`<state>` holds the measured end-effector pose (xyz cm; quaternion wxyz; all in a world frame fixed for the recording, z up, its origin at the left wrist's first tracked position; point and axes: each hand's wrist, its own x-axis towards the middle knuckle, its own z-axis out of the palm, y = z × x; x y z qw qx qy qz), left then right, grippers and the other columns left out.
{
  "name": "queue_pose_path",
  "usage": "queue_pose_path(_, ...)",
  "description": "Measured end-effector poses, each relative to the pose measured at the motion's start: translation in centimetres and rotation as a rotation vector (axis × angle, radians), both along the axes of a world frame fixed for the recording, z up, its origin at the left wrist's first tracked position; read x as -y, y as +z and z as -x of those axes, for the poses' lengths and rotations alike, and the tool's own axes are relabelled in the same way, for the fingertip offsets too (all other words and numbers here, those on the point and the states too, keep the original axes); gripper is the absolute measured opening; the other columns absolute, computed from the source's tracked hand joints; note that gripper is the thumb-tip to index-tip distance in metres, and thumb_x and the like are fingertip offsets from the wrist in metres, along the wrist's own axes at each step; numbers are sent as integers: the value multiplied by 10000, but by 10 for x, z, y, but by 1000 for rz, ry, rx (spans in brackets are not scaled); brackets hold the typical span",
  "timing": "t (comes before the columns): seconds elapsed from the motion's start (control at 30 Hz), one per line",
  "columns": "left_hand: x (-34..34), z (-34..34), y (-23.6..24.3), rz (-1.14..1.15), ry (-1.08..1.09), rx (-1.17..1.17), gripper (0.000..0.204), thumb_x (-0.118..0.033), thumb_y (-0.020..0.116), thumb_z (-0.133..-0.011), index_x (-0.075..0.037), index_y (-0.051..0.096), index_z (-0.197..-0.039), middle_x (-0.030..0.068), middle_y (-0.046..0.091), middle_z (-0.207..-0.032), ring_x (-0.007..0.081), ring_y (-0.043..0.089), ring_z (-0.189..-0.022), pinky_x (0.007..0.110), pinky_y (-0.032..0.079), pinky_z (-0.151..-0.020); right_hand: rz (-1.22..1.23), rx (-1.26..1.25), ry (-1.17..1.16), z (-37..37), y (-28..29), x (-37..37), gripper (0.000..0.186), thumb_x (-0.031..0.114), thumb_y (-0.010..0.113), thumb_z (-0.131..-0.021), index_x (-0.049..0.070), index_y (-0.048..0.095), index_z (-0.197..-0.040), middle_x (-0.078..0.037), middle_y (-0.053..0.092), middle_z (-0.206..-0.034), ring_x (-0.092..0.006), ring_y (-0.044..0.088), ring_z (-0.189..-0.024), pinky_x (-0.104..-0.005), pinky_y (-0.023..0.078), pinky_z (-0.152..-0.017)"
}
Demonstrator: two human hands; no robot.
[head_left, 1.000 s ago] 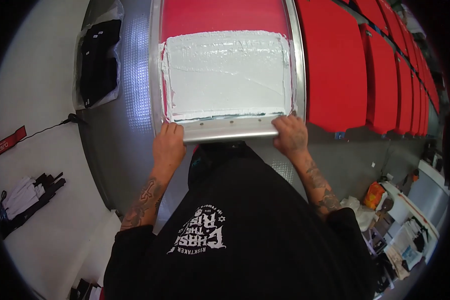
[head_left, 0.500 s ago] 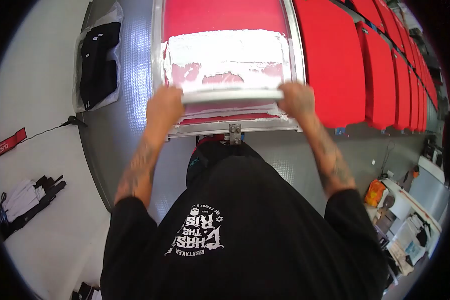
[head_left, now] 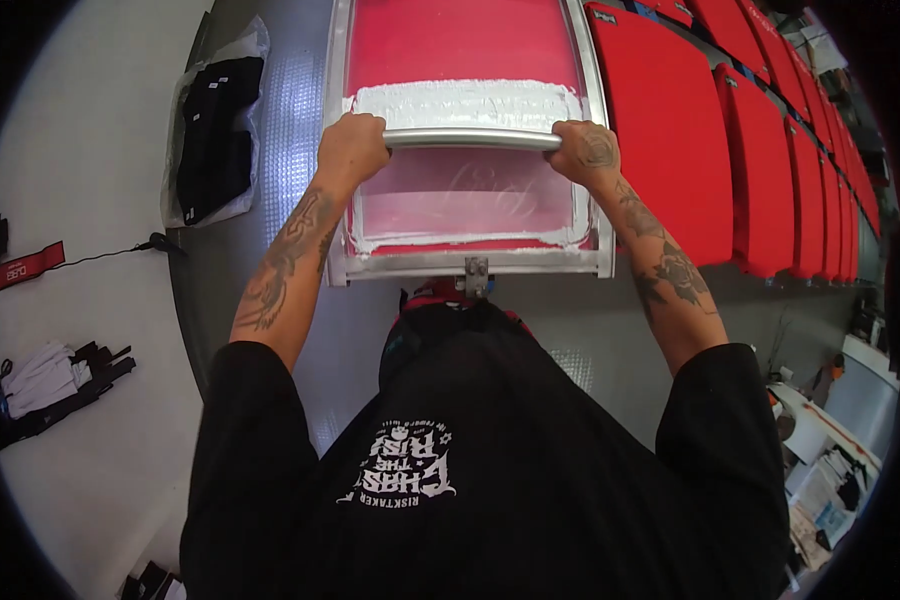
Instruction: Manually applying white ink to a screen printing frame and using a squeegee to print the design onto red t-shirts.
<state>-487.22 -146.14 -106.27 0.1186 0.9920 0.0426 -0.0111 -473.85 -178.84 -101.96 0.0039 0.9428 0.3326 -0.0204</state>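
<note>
A squeegee [head_left: 472, 139] spans the framed printing screen [head_left: 340, 200] from side to side. My left hand [head_left: 352, 148] is closed round its left end, and my right hand [head_left: 586, 153] grips the right end. White ink [head_left: 470, 103] lies in a thick band just beyond the squeegee. On the near side the mesh [head_left: 440, 195] is wiped thin, pink red shows through it, and a faint curved design is visible. Ridges of white ink edge this wiped area. A metal clamp [head_left: 477, 275] sits at the middle of the frame's near bar.
Red garments on flat boards [head_left: 660, 130] stand in rows close to the frame's right side. Folded black garments [head_left: 215, 135] in clear plastic lie at the left. A cluttered table [head_left: 835, 480] is at the lower right.
Both hands and the squeegee have moved away from me over the screen. The near mesh, smeared with white before, now shows wiped with the faint design visible.
</note>
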Motion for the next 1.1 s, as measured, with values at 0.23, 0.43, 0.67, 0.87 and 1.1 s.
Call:
queue_pose_path(0.23, 58, 132, 16, 131, -6, 12, 116, -64, 686, -696, -60, 647, -805, 123, 643, -815, 347, 628, -842, 459, 564, -715, -116, -4, 54, 134, 9, 63, 172, 102, 698, -558, 110, 631, -716, -71, 639, -731, -291, 631, -685, -418, 487, -640)
queue_pose_path(0.43, 23, 50, 3, 22, 28, 7, 100, -84, 675, -716, -50, 673, -810, 118, 665, -865, 354, 636, -886, 461, 574, -721, -77, 25, 6, 61, -3, 26, 135, 132, 697, -596, 80, 646, -710, -112, 674, -758, -318, 656, -715, -434, 514, -662)
queue_pose_path(0.67, -28, -103, 25, -23, -21, -220, 247, -189, 743, -716, -20, 760, -895, 200, 731, -915, 344, 718, -897, 446, 571, -822, 112, -118, -15, -85, 22, -29, 285, 197, 738, -676, 97, 747, -943, -159, 730, -826, -332, 719, -812, -436, 569, -767)
queue_pose_path(0.87, -61, -149, 69, 65, -172, -326, 358, -273, 836, -619, -71, 790, -911, 185, 740, -875, 344, 719, -836, 408, 561, -796, -69, -439, 71, -142, 65, -29, 439, 281, 836, -663, 131, 731, -1063, -125, 741, -907, -306, 704, -895, -399, 530, -827)
queue_pose_path(1.1, -55, -156, 53, 101, -104, -328, 356, -266, 845, -636, -49, 781, -911, 176, 742, -866, 339, 723, -831, 411, 563, -773, 51, -386, 11, -152, 45, -51, 360, 207, 779, -719, 59, 721, -1042, -157, 733, -869, -298, 711, -820, -396, 530, -775)
